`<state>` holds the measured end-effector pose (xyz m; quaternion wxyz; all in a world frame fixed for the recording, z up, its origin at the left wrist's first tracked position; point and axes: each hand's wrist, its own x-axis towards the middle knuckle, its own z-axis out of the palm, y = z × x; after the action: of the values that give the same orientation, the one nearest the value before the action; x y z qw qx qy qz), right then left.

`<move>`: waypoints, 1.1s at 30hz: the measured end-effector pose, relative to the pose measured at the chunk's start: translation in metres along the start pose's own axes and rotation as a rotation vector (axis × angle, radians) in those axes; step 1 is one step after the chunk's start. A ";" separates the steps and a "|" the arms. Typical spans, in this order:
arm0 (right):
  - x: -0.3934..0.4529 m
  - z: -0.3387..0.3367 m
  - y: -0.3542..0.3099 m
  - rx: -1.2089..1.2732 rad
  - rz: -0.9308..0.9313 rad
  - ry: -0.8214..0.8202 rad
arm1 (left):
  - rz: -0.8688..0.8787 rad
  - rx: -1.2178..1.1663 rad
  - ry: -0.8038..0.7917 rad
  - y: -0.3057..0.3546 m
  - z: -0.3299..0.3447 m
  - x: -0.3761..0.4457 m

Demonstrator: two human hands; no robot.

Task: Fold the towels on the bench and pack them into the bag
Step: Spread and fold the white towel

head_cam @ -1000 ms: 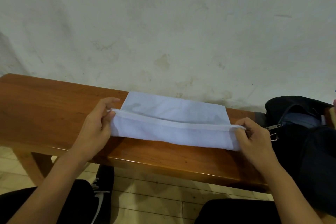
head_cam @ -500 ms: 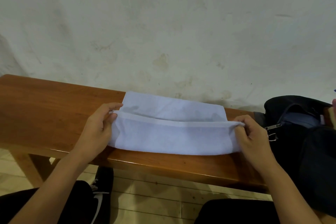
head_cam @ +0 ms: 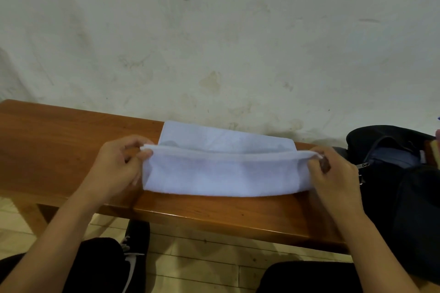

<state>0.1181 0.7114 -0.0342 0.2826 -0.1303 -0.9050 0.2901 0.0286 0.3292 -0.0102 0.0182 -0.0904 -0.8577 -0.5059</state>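
Observation:
A pale blue-white towel [head_cam: 221, 171] lies across the wooden bench [head_cam: 59, 140], its near half lifted and folded over toward the wall. My left hand [head_cam: 116, 166] pinches the towel's raised left corner. At the other end my right hand [head_cam: 333, 173] pinches the raised right corner. The hemmed edge runs taut between both hands, a little above the flat far half. A black bag [head_cam: 390, 173] stands open on the bench's right end, just beyond my right hand.
A stained white wall rises directly behind the bench. Light wood flooring [head_cam: 202, 257] shows below the bench's front edge. A black shoe [head_cam: 137, 245] and my dark-trousered knees sit at the bottom.
Both hands have carried the towel's near edge up and toward the wall, so the folded front part now looks taller and covers more of the far half.

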 end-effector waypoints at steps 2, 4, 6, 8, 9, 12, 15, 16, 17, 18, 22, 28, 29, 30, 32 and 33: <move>0.004 0.004 -0.009 0.140 0.073 0.141 | 0.072 -0.091 0.119 0.007 0.004 0.004; 0.006 0.010 -0.013 0.265 0.112 0.222 | 0.156 -0.148 0.190 0.011 0.008 0.008; 0.006 0.015 -0.014 0.352 0.127 0.235 | 0.223 -0.171 0.244 0.010 0.010 0.014; 0.006 0.016 -0.014 0.358 0.143 0.223 | 0.268 -0.155 0.256 0.008 0.011 0.017; 0.006 0.016 -0.015 0.346 0.145 0.211 | 0.279 -0.139 0.256 0.007 0.011 0.017; 0.003 0.012 -0.016 0.332 0.106 0.228 | 0.303 -0.146 0.296 0.007 0.013 0.015; 0.002 0.012 -0.011 0.299 0.126 0.179 | 0.320 -0.155 0.283 0.005 0.009 0.015; 0.002 0.013 -0.008 0.268 0.140 0.140 | 0.293 -0.135 0.247 0.003 0.008 0.016; 0.002 0.013 -0.006 0.225 0.142 0.107 | 0.244 -0.107 0.208 -0.001 0.007 0.016; 0.002 0.013 -0.004 0.179 0.133 0.091 | 0.192 -0.079 0.177 -0.005 0.007 0.017; 0.003 0.007 -0.008 0.071 0.121 0.056 | 0.112 0.126 0.167 -0.013 0.011 0.016; -0.001 0.009 0.000 0.064 0.128 -0.104 | 0.037 0.169 -0.019 -0.013 0.015 0.018; 0.000 0.009 0.003 0.051 0.131 -0.131 | 0.029 0.200 -0.066 -0.016 0.014 0.019; 0.000 0.009 0.005 0.033 0.128 -0.164 | 0.026 0.238 -0.105 -0.019 0.012 0.020; 0.000 0.007 0.010 -0.010 0.112 -0.229 | 0.040 0.281 -0.164 -0.025 0.006 0.020; 0.000 0.006 0.013 -0.039 0.098 -0.254 | 0.054 0.268 -0.185 -0.027 0.002 0.019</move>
<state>0.1158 0.7190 -0.0462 0.1485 -0.1418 -0.9315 0.3002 0.0051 0.3211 -0.0322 -0.0351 -0.1565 -0.9127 -0.3759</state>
